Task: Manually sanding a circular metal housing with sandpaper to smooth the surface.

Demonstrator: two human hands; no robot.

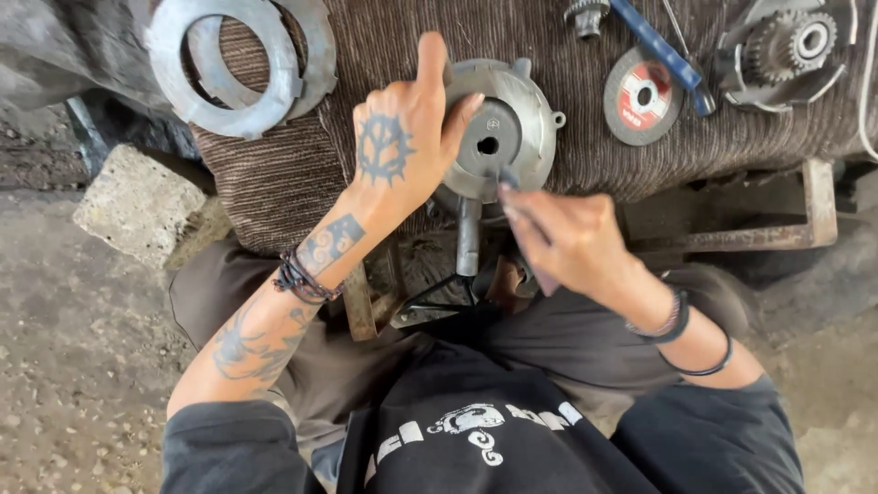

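Steadying round metal housing (498, 128) face-up, left hand (402, 137) grip clasping it, right hand (567, 238) pinching slim tool (506, 176) pointing away.

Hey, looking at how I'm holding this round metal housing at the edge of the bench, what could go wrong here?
1. The round metal housing sits at the cloth edge, steadied only by your left hand; it may tip off.
2. The thin tool in your right hand points near your left thumb; a slip might jab it.
3. The stacked metal rings overhang the cloth's edge and may slide off.
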